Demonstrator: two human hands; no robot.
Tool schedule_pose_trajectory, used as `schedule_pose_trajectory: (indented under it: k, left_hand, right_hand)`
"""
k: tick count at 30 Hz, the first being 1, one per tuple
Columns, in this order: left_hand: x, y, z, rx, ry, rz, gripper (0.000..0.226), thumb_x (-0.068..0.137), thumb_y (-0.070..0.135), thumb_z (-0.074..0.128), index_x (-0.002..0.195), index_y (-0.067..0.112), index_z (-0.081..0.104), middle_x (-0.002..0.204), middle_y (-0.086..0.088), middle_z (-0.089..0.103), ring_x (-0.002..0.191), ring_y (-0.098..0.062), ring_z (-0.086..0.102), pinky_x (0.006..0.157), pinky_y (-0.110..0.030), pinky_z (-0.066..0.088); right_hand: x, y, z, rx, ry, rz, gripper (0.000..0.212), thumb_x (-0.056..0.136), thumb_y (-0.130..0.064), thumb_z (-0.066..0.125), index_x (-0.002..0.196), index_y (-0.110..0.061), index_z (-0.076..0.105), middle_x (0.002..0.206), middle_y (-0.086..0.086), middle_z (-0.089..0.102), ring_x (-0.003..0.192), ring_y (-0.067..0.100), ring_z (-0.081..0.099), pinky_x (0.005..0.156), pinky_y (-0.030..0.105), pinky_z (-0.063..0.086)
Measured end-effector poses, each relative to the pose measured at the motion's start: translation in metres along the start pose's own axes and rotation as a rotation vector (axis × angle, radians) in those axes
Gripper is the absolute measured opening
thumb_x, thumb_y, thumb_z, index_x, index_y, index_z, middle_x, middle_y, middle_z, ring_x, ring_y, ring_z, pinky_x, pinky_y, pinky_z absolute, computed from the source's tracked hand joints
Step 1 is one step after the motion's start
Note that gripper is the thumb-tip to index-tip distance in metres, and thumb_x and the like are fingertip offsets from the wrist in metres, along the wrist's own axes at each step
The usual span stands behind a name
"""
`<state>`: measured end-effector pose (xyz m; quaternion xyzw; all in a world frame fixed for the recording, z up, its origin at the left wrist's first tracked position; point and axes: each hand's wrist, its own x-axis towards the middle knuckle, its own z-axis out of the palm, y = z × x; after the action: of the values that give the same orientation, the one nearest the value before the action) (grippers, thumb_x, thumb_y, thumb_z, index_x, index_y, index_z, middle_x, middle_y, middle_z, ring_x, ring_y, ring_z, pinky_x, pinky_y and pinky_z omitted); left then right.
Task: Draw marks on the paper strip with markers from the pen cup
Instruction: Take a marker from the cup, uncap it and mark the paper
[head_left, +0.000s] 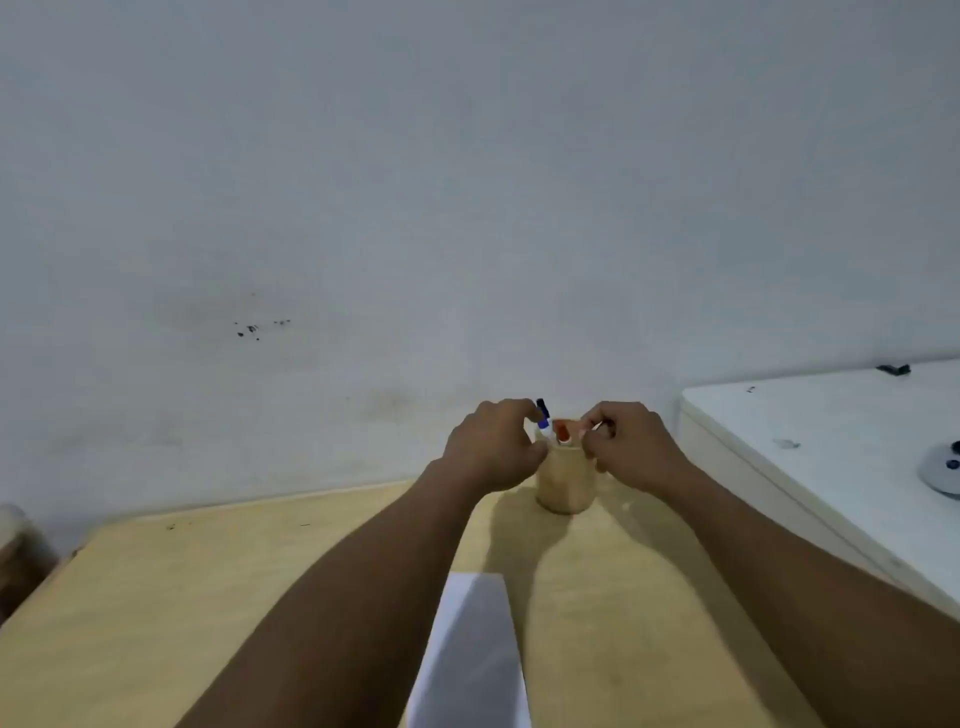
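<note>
A tan pen cup (565, 483) stands at the far edge of the wooden table (208, 597), near the wall. My left hand (493, 447) is at the cup's left rim, fingers pinched on a blue-capped marker (543, 415) that sticks up from the cup. My right hand (631, 447) is at the cup's right rim, fingers closed on a thin white marker (597, 428). An orange-capped marker (562, 432) shows inside the cup between my hands. A white paper strip (470, 654) lies lengthwise on the table close to me, between my forearms.
A white cabinet top (831, 447) stands to the right of the table, with a round grey object (943, 470) and a small dark item (893, 369) on it. A brownish blurred object (21, 556) sits at the left edge. A pale wall rises behind.
</note>
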<state>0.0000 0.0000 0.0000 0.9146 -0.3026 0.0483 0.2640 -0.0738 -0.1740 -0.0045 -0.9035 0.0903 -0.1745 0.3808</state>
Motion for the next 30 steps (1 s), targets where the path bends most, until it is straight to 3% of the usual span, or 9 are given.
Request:
schedule_pose_trajectory:
  k: [2, 5, 8, 11, 14, 19, 23, 27, 30]
  left_hand:
    - [0.021, 0.0, 0.012, 0.05, 0.025, 0.021, 0.044, 0.089, 0.052, 0.065, 0.128, 0.031, 0.064, 0.108, 0.002, 0.075, 0.102, -0.021, 0.068, 0.081, -0.039, 0.057]
    - [0.042, 0.003, 0.025, 0.082, 0.02, 0.058, 0.039, 0.087, 0.054, 0.068, 0.118, 0.03, 0.071, 0.103, 0.005, 0.077, 0.097, -0.019, 0.069, 0.081, -0.04, 0.06]
    - [0.05, 0.007, 0.029, 0.067, 0.038, 0.092, 0.022, 0.09, 0.041, 0.069, 0.099, 0.023, 0.077, 0.09, 0.002, 0.079, 0.088, -0.02, 0.071, 0.078, -0.04, 0.06]
    - [0.046, 0.009, 0.024, -0.041, 0.084, 0.068, 0.018, 0.088, 0.034, 0.07, 0.094, 0.02, 0.08, 0.086, 0.001, 0.079, 0.083, -0.018, 0.072, 0.078, -0.04, 0.062]
    - [0.032, 0.015, 0.005, -0.207, 0.171, 0.05, 0.02, 0.088, 0.034, 0.074, 0.092, 0.016, 0.081, 0.082, -0.001, 0.08, 0.078, -0.015, 0.075, 0.078, -0.036, 0.062]
    - [-0.01, 0.028, -0.042, -0.485, 0.249, -0.029, 0.021, 0.09, 0.03, 0.076, 0.09, 0.01, 0.079, 0.077, -0.006, 0.081, 0.07, -0.019, 0.079, 0.07, -0.034, 0.063]
    - [-0.054, 0.024, -0.067, -0.76, 0.185, -0.075, 0.022, 0.094, 0.023, 0.075, 0.093, 0.001, 0.078, 0.083, -0.011, 0.08, 0.073, -0.023, 0.079, 0.065, -0.029, 0.06]
    - [-0.093, 0.007, -0.076, -0.906, 0.145, -0.141, 0.028, 0.094, 0.02, 0.074, 0.095, -0.008, 0.075, 0.082, -0.014, 0.075, 0.069, -0.02, 0.076, 0.067, -0.028, 0.063]
    - [-0.109, -0.009, -0.074, -1.001, 0.223, -0.208, 0.026, 0.096, 0.02, 0.071, 0.09, -0.005, 0.074, 0.078, -0.013, 0.073, 0.067, -0.02, 0.075, 0.07, -0.029, 0.065]
  right_hand:
    - [0.014, 0.017, 0.004, 0.006, 0.128, 0.041, 0.019, 0.09, -0.012, 0.062, 0.08, -0.026, 0.069, 0.067, -0.002, 0.066, 0.068, 0.02, 0.066, 0.069, 0.033, 0.055]
    - [0.026, 0.042, 0.011, 0.002, 0.185, 0.081, 0.022, 0.088, -0.013, 0.062, 0.079, -0.032, 0.068, 0.068, 0.005, 0.07, 0.073, 0.021, 0.071, 0.073, 0.035, 0.057]
    - [0.031, 0.052, 0.009, 0.044, 0.219, 0.106, 0.017, 0.088, -0.014, 0.062, 0.085, -0.028, 0.071, 0.068, 0.007, 0.07, 0.076, 0.024, 0.072, 0.075, 0.037, 0.057]
    - [0.029, 0.053, 0.008, 0.088, 0.228, 0.124, 0.014, 0.089, -0.016, 0.062, 0.087, -0.026, 0.072, 0.072, 0.009, 0.073, 0.076, 0.025, 0.072, 0.073, 0.037, 0.056]
    - [0.015, 0.032, 0.002, 0.155, 0.219, 0.13, 0.014, 0.092, -0.023, 0.064, 0.084, -0.021, 0.075, 0.07, 0.005, 0.076, 0.063, 0.02, 0.07, 0.065, 0.034, 0.056]
    - [-0.023, -0.025, 0.002, 0.426, 0.151, 0.27, 0.052, 0.094, -0.053, 0.059, 0.072, -0.008, 0.075, 0.061, 0.01, 0.072, 0.048, 0.021, 0.061, 0.049, 0.028, 0.043]
    - [-0.054, -0.064, 0.023, 0.869, -0.109, 0.496, 0.08, 0.079, -0.083, 0.054, 0.086, -0.006, 0.073, 0.063, 0.009, 0.068, 0.045, 0.018, 0.056, 0.048, 0.025, 0.038]
    - [-0.068, -0.087, 0.05, 1.163, -0.086, 0.547, 0.057, 0.09, -0.067, 0.059, 0.081, -0.011, 0.066, 0.06, 0.001, 0.055, 0.035, 0.009, 0.041, 0.035, 0.017, 0.024]
    - [-0.068, -0.101, 0.066, 1.246, -0.059, 0.452, 0.039, 0.097, -0.045, 0.064, 0.078, -0.011, 0.063, 0.056, -0.001, 0.052, 0.032, 0.006, 0.039, 0.031, 0.018, 0.025]
